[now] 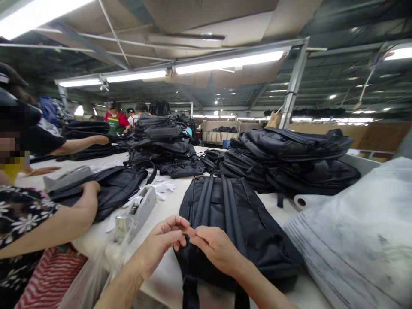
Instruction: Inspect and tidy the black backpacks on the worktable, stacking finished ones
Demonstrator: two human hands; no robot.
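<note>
A black backpack (257,227) lies in front of me on the light table (161,216), with its padded shoulder straps (228,195) facing up. Over its near left edge, my left hand (167,238) and my right hand (217,246) meet at the fingertips. The left fingers are curled with the thumb pressed in towards them. My right thumb and forefinger are pinched together right against the left fingertips. Whatever is between them, if anything, is too small to make out. Webbing straps (190,289) hang down from the backpack's near end.
A grey tape dispenser (143,206) stands left of the backpack. Further left, a co-worker's hand (92,191) rests on another black bag (117,189). Piles of black backpacks (161,133) rise behind. At right are a white roll (310,201) and a large translucent plastic bag (360,240).
</note>
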